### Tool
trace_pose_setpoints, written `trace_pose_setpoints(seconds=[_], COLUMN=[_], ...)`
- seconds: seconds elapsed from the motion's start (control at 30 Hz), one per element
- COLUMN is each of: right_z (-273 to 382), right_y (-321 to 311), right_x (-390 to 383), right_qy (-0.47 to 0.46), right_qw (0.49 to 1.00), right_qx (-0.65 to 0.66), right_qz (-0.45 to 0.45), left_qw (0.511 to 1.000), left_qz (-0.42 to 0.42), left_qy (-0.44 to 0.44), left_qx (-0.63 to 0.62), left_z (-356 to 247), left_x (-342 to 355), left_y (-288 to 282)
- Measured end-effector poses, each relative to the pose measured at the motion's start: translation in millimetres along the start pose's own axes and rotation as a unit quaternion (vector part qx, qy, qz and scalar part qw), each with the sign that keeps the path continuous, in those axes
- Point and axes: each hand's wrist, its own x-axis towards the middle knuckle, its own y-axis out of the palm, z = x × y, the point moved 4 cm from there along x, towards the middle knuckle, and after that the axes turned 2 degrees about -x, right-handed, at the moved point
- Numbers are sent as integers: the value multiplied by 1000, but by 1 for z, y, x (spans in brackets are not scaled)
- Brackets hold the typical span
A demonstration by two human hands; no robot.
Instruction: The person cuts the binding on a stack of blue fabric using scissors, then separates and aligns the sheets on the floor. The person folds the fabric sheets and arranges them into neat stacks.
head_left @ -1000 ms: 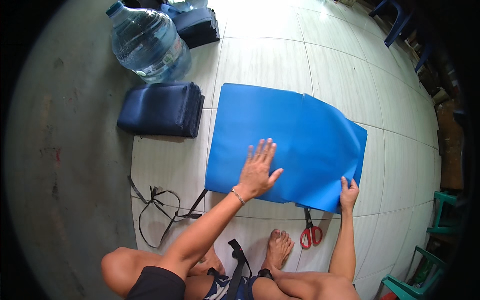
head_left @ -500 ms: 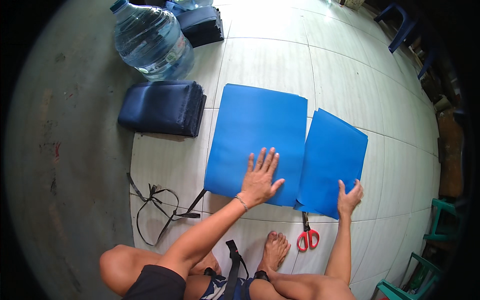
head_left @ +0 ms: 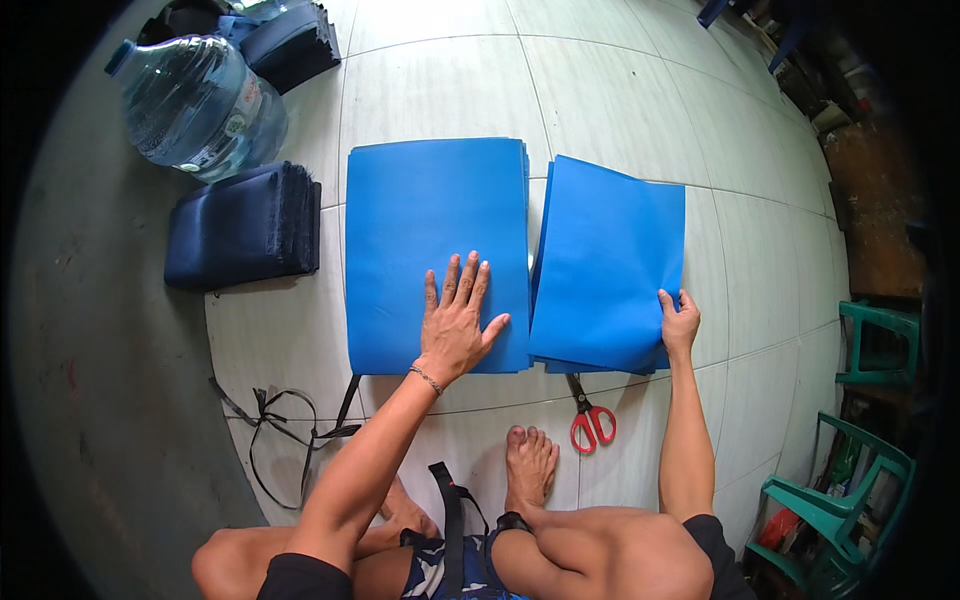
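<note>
My left hand lies flat with fingers spread on a large stack of blue sheets on the tiled floor. To its right lies a second, narrower stack of blue sheets, its edges slightly uneven. My right hand pinches the right edge of this stack's top sheet between thumb and fingers, and the sheet creases there. Whether the sheets are paper, plastic or fabric I cannot tell. A pair of scissors with red handles lies below the narrow stack, its blade tips hidden beneath it.
Dark navy folded cloth is piled at the left, near a large clear water bottle. More dark cloth sits behind. A tangled black strap lies at lower left. Green plastic stools stand along the right side.
My right hand has moved up along the narrow stack's right edge and now grips its top sheet, which has turned straighter. The view has shifted, moving everything leftward.
</note>
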Motion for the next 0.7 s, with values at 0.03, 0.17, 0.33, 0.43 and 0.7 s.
trace_pose_setpoints(seconds=[0.03, 0.17, 0.33, 0.43, 0.7], right_z=[-8, -12, 35, 70, 96], right_y=[-2, 1, -4, 27, 71], right_x=[1, 4, -27, -68, -126], right_qy=[2, 24, -64, -199, -278], right_qw=[1000, 989, 942, 960, 896], right_qx=[-19, -149, -305, -194, -238], right_qz=[-9, -10, -122, 40, 252], left_qw=[1000, 999, 999, 999, 999], left_qz=[-5, -7, 23, -16, 4], left_qy=[14, 16, 2, 20, 19], left_qx=[-3, 49, 25, 26, 31], left_z=[0, -2, 0, -1, 0], left_x=[-1, 0, 0, -2, 0], left_y=[1, 3, 4, 1, 1])
